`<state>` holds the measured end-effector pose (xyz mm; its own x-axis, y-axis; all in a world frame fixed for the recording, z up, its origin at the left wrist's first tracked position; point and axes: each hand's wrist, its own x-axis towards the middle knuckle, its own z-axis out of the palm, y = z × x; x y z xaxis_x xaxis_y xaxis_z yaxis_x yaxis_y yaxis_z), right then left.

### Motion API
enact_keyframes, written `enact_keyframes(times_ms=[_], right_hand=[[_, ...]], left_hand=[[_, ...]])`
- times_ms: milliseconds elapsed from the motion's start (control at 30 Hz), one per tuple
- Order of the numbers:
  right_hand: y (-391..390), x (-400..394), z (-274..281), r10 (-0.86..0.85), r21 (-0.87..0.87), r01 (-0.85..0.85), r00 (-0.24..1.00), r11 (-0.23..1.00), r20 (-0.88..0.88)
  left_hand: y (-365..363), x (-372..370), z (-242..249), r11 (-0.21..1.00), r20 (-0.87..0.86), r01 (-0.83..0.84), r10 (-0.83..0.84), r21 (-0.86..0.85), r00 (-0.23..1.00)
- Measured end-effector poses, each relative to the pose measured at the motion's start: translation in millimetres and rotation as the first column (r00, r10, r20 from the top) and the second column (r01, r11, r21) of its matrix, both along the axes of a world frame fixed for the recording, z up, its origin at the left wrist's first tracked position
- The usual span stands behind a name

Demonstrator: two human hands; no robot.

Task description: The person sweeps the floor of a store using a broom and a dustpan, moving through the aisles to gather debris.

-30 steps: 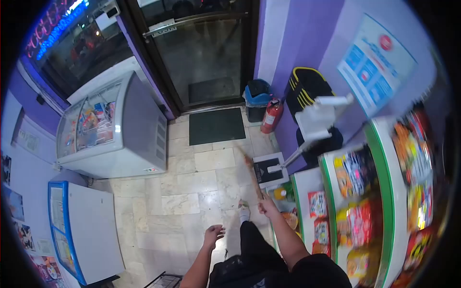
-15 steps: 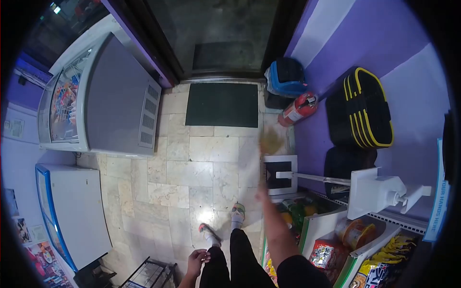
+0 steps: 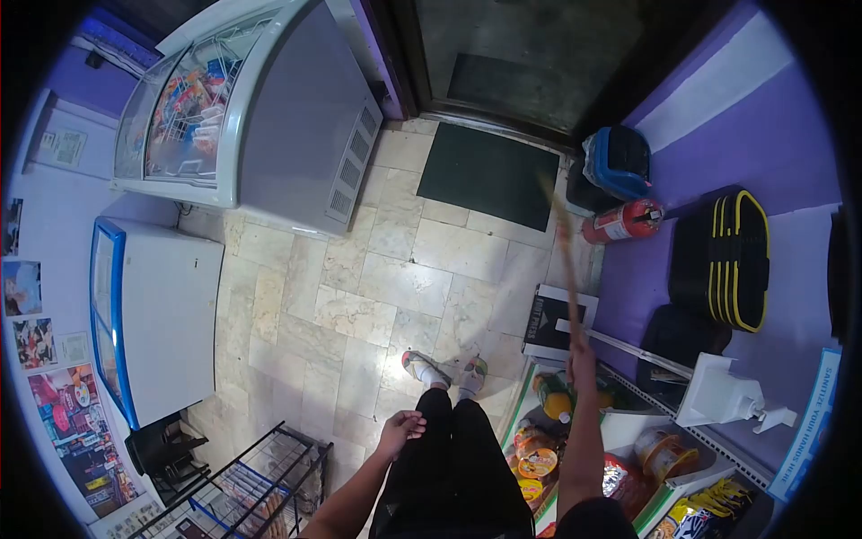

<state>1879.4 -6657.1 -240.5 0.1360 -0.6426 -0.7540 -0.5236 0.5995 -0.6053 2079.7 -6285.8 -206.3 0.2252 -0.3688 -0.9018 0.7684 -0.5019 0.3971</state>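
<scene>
My right hand is closed round a long thin stick, which is blurred and reaches up and away over the floor. Its far tip, also smeared, lies over the dark green mat in front of the door. Near my left thigh is my left hand, its fingers curled and pressed together; whatever they may hold is too small to make out. Just beyond my right hand, a foot-pedal base with a black top stands on the floor by the shelf.
A glass-topped freezer and a white chest freezer line the left. At right are a blue-lidded bin, a fire extinguisher, stacked black baskets and snack shelves. A wire rack stands lower left.
The view has turned, so the room sits rotated in it. My right hand and the stick have swung; the stick's blurred far end is now over the mat. My left hand stays curled near my thigh.
</scene>
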Motion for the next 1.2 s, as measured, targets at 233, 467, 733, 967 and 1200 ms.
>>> enact_keyframes(times_ms=[233, 467, 733, 967, 1200], right_hand=[[12, 85, -279, -0.012, 0.256, 0.03, 0.997, 0.966, -0.073], [119, 151, -60, 0.238, 0.43, -0.378, 0.908, 0.82, 0.345], [1, 7, -105, 0.183, -0.322, -0.165, 0.983, 0.932, 0.028], [-84, 131, -130, 0.013, 0.282, 0.041, 0.983, 0.959, -0.185], [-157, 131, -10, 0.261, 0.465, -0.346, 0.935, 0.815, 0.239]], left_hand=[[20, 35, 10, 1.0, 0.042, -0.005, 0.004, 0.029, 0.999], [16, 76, 26, 0.999, 0.077, -0.006, 0.003, 0.039, 0.997], [-20, 91, 24, 1.0, 0.092, -0.013, 0.013, 0.002, 0.996], [-103, 98, 22, 0.997, 0.112, -0.024, 0.016, 0.071, 0.994], [-228, 104, 24, 1.0, 0.057, 0.016, -0.016, 0.011, 0.998]])
